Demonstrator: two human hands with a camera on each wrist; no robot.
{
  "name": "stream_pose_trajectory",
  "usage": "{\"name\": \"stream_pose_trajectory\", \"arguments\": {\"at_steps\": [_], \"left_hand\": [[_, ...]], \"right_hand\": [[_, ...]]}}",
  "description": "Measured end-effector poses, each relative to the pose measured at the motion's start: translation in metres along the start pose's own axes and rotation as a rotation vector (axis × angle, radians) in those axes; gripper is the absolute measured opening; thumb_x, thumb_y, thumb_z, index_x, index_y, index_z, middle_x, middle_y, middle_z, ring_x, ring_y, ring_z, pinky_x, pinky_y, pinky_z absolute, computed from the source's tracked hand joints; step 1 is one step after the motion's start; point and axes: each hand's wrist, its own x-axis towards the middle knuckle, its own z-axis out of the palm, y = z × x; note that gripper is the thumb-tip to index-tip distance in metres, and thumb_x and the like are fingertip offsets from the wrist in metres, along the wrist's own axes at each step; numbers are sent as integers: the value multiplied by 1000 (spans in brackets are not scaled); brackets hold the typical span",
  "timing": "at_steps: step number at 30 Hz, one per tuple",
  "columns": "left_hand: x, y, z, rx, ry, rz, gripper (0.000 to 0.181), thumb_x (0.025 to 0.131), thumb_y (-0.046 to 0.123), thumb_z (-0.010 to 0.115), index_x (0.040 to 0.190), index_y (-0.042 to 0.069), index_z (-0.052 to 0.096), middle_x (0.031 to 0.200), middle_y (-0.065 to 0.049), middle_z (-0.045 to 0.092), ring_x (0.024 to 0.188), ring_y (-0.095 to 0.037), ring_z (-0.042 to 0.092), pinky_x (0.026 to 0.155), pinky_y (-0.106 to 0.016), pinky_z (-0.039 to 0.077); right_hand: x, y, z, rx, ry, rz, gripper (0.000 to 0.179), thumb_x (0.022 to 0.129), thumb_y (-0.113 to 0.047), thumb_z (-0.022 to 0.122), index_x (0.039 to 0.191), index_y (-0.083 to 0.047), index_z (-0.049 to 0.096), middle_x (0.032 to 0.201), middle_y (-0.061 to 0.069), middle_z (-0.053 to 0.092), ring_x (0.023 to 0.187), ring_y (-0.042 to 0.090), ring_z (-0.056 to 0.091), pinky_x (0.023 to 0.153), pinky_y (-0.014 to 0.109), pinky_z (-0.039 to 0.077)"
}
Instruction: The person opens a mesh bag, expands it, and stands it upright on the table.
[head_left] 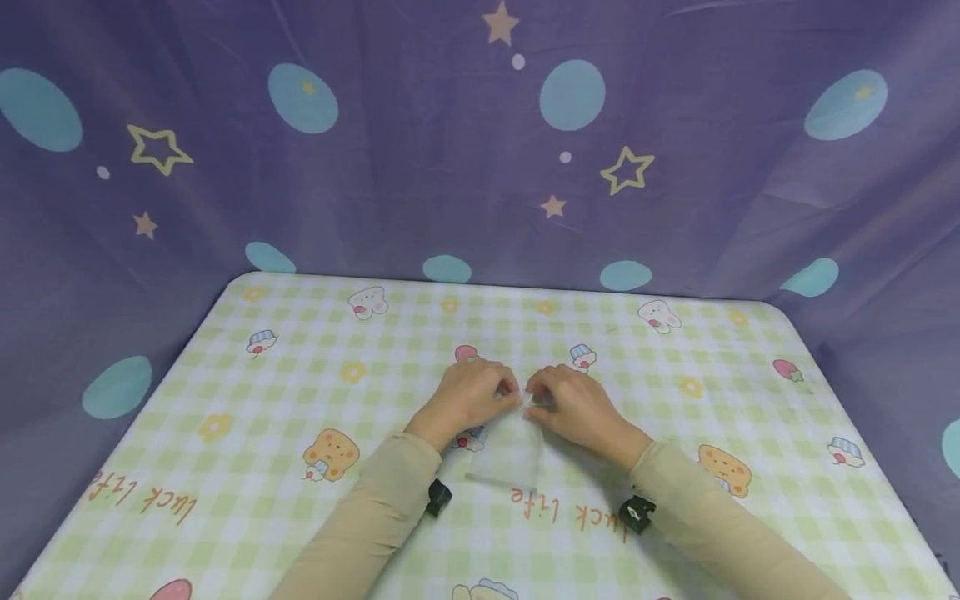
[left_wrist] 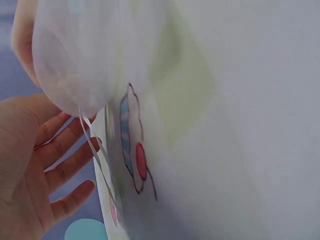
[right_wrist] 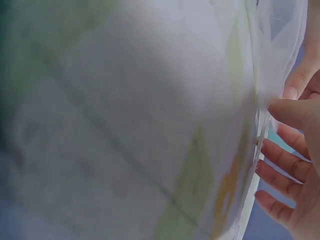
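Our left grip [head_left: 472, 396] and right grip [head_left: 576, 406] pinch the flimsy pouch [head_left: 512, 450] where it faces the surface's far edge [head_left: 495, 291], likely steadying it.

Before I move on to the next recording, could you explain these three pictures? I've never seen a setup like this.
There is no machine at work here: a person uses two bare hands, the left hand and the right hand. The wide picture comes from a camera on the head, looking forward and down. The two close-ups come from wrist cameras, seemingly the black devices below the forearms, one for each hand. The table wears a checked, cartoon-printed cloth, with a purple curtain behind. Over the cloth is a cloudy, see-through bag; both hands pinch its far end.
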Motion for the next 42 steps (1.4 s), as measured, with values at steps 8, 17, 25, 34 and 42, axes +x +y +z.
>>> {"name": "stream_pose_trajectory", "arguments": {"at_steps": [8,17,25,34,42], "left_hand": [[-8,4,-5,-82,51,-38,11,87,40,75,87,29,74,85,18,70,75,-5,59,66,-27,47],[-25,7,-7,-274,213,-75,14,86,43,74,85,29,70,85,15,68,83,-15,66,75,-35,50],[-39,16,-10,-415,301,-116,12,87,39,74,87,28,71,88,14,69,89,-17,66,81,-39,50],[-43,20,-4,-622,365,-92,10,89,30,75,97,24,73,91,17,70,88,-4,63,88,-33,50],[-42,20,1,-676,434,-70,9,89,26,75,96,21,75,91,13,72,88,-7,65,85,-36,51]], "right_hand": [[-4,-3,-5,81,17,65,30,84,-26,81,108,-14,69,93,-3,71,85,15,64,76,35,53],[-11,-26,-22,187,150,188,23,92,-19,72,115,-14,70,95,-1,70,83,17,65,69,37,50],[-16,-35,-23,342,242,266,16,93,-21,72,104,-10,74,92,0,73,84,16,67,78,40,53],[-22,-42,-20,552,344,284,15,92,-22,73,94,-7,76,89,0,74,81,15,66,78,39,53],[-22,-45,-21,584,433,269,8,89,-18,76,87,-10,77,84,-4,74,77,11,65,74,33,52]]}}
